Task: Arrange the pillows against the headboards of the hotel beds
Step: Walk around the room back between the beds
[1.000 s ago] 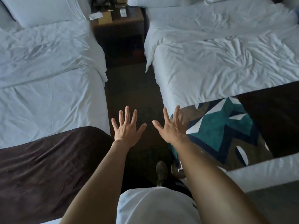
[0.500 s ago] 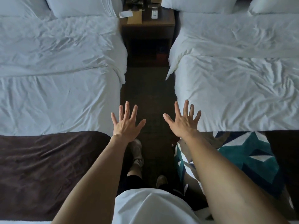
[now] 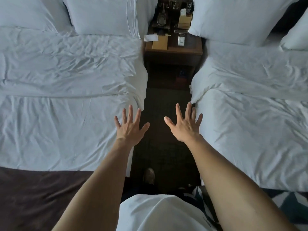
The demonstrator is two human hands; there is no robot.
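Observation:
I stand in the dark aisle between two white hotel beds. My left hand (image 3: 130, 125) and my right hand (image 3: 185, 125) are stretched forward over the aisle, fingers spread, holding nothing. On the left bed (image 3: 58, 114) two white pillows lie at the head: one (image 3: 103, 14) near the aisle and another (image 3: 25, 12) at the far left. The right bed (image 3: 258, 130) carries a large white pillow (image 3: 236, 19) near the aisle and a second pillow (image 3: 296, 35) at the frame's right edge. The headboards are out of view.
A dark wooden nightstand (image 3: 173, 50) stands between the bed heads with an old-style telephone (image 3: 162, 20), a remote (image 3: 181, 39), a card and a brown folder on it. A brown runner (image 3: 41, 197) crosses the left bed's foot. My shoe (image 3: 149, 175) shows on the carpet.
I have walked forward up the aisle. The pillows and nightstand have come closer and lower in view, and both hands stay spread and empty.

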